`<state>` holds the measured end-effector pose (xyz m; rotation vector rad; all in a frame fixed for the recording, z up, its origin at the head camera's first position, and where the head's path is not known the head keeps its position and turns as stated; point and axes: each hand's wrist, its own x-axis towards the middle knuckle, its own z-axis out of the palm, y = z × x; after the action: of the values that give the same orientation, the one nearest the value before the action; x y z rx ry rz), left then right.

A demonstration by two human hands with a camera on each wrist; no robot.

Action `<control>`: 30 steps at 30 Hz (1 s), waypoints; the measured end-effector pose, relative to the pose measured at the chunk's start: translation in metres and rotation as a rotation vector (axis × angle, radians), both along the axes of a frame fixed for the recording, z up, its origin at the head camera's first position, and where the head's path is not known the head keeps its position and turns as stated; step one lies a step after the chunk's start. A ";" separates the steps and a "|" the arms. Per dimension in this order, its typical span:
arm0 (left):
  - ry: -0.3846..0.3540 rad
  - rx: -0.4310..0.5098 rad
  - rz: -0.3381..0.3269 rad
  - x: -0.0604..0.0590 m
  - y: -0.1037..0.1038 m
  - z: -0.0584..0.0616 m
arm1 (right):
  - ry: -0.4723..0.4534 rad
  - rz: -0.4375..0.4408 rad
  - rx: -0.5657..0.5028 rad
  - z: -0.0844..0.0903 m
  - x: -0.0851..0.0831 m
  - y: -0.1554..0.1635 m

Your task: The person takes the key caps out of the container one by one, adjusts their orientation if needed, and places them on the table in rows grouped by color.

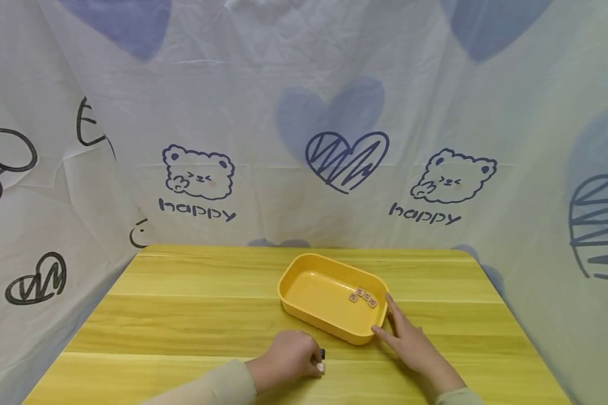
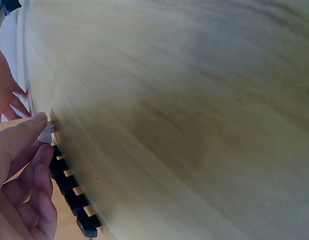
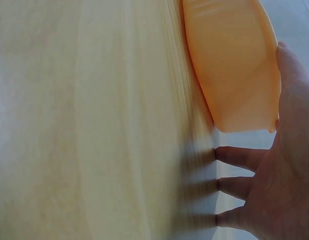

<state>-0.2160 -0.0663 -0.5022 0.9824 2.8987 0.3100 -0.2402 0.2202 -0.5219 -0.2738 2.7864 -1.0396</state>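
Observation:
My left hand (image 1: 290, 355) pinches a small white piece (image 1: 321, 368) between thumb and fingertips, low over the table's front. In the left wrist view, the same pale piece (image 2: 46, 134) shows at the fingertips, beside a black notched strip (image 2: 74, 195). Most of that strip is hidden behind the hand in the head view. A yellow tray (image 1: 309, 320) stands farther back. Several small brown square pieces (image 1: 367, 296) lie in its right end. At the tray's right corner, my right hand (image 1: 410, 344) touches the rim with its fingers spread and fairly straight.
The wood-grain table (image 1: 192, 304) reaches back to a pale cloth (image 1: 263, 129) printed with hearts and bears. More of this cloth hangs at both sides. Table surface shows left of the tray and to the right of the right hand.

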 end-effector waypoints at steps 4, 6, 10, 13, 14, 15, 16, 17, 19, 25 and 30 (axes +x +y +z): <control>0.017 -0.003 0.011 -0.001 0.000 -0.002 | 0.000 0.000 -0.004 0.000 0.000 0.000; 0.023 0.000 0.011 -0.002 -0.001 -0.002 | -0.001 0.000 -0.004 0.000 0.000 0.000; 0.023 0.026 0.005 -0.003 -0.002 -0.003 | -0.001 0.000 -0.001 0.001 0.000 0.001; 0.008 0.066 0.015 -0.004 -0.003 0.001 | -0.001 0.002 0.002 0.001 0.000 0.001; 0.006 0.081 0.018 -0.004 -0.003 0.004 | 0.000 0.002 0.004 0.001 0.000 0.001; 0.004 0.095 0.021 -0.005 -0.003 0.007 | 0.002 0.002 0.006 0.001 0.000 0.001; 0.013 0.104 0.024 -0.006 -0.003 0.010 | 0.004 0.001 0.007 0.001 0.000 0.001; 0.025 0.112 0.025 -0.008 -0.003 0.014 | 0.005 0.001 0.009 0.001 0.000 0.001; 0.051 0.136 0.022 -0.011 -0.002 0.023 | 0.007 -0.001 0.012 0.001 0.000 0.000; 0.127 0.157 0.025 -0.026 0.003 0.048 | 0.001 -0.003 0.009 0.000 0.000 0.000; 0.154 0.110 0.002 -0.042 0.015 0.064 | -0.001 -0.008 0.007 0.000 0.001 0.000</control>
<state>-0.2576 -0.0511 -0.4378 1.0647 3.0499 0.4159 -0.2392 0.2204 -0.5214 -0.2615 2.7922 -1.0317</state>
